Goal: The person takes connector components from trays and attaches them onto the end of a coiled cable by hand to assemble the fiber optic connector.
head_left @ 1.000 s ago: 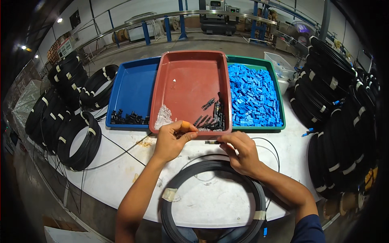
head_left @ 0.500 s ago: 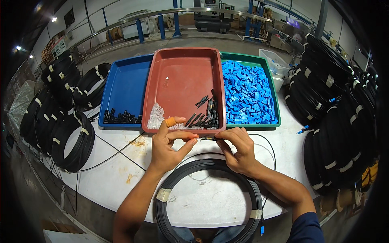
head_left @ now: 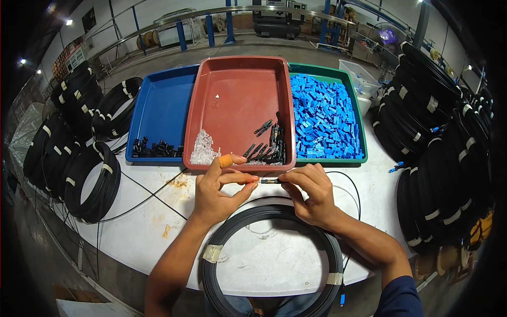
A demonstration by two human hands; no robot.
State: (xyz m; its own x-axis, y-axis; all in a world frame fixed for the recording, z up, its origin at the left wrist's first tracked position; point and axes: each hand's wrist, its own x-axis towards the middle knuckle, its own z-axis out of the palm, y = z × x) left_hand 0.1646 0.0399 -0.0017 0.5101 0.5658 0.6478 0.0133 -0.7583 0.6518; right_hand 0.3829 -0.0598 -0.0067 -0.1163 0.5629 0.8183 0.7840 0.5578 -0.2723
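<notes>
Just in front of the red-brown tray (head_left: pixel 240 62), my two hands meet at a slim black cable connector (head_left: pixel 270 181) held level. My right hand (head_left: pixel 315 194) pinches its right end between thumb and fingers. At the connector's left tip, the thumb and a finger of my left hand (head_left: pixel 215 186) are pressed together; whatever they grip is too small to make out. An orange wrap (head_left: pixel 226 161) covers one raised finger of that hand. Below both hands lies a coil of black cable (head_left: pixel 272 212), bound with pale tape.
Clear small caps (head_left: pixel 203 149) and black connector bodies (head_left: pixel 276 138) lie in the red-brown tray. Left of it, a blue tray (head_left: pixel 165 105) holds small black parts; right, a green tray (head_left: pixel 361 127) holds blue connector housings (head_left: pixel 325 116). Cable coils (head_left: pixel 92 182) stack at both sides.
The view has shifted slightly. More of the connector shows between my fingertips; a whitish bit seen earlier at my left fingertips is now hardly visible. Both hands keep their pinch.
</notes>
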